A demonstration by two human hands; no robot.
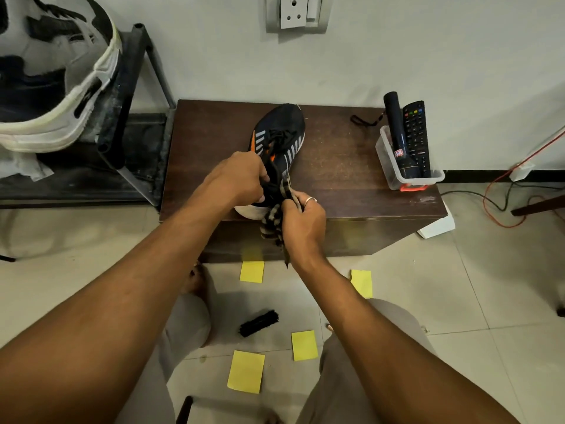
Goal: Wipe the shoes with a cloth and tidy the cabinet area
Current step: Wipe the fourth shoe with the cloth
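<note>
Four yellow sticky notes (246, 371) sit on the floor tiles nearest the person. A black brush (259, 323) lies among them and touches none. A knee sits on either side of that patch.

The cabinet (336, 166) is low with a brown top, its front edge just past the notes. The dark shoe (281, 133) lies on the top left of centre: white heel sole at the front edge, toe close to the back edge and pointing at the wall.

The left hand (241, 179) has its fingers curled over the left side of the shoe's collar, gripping it. The right hand (301, 218) is clenched on a striped cloth (272, 221), bunched against the right side of the heel. The cloth's tail hangs below the front edge.

A strip of top shows between shoe and left edge, and a wider stretch shows to the right. At the right edge a clear plastic tub (385, 154) holds a torch (397, 133) and a remote (415, 133), both leaning toward the wall, well apart from the shoe. A black strap (363, 120) lies near the back edge beside the tub.

On the left, a metal rack (122, 117) stands close beside the cabinet's left edge, carrying a white trainer (52, 87). On the right, cables (501, 206) trail on the floor past the right edge.
</note>
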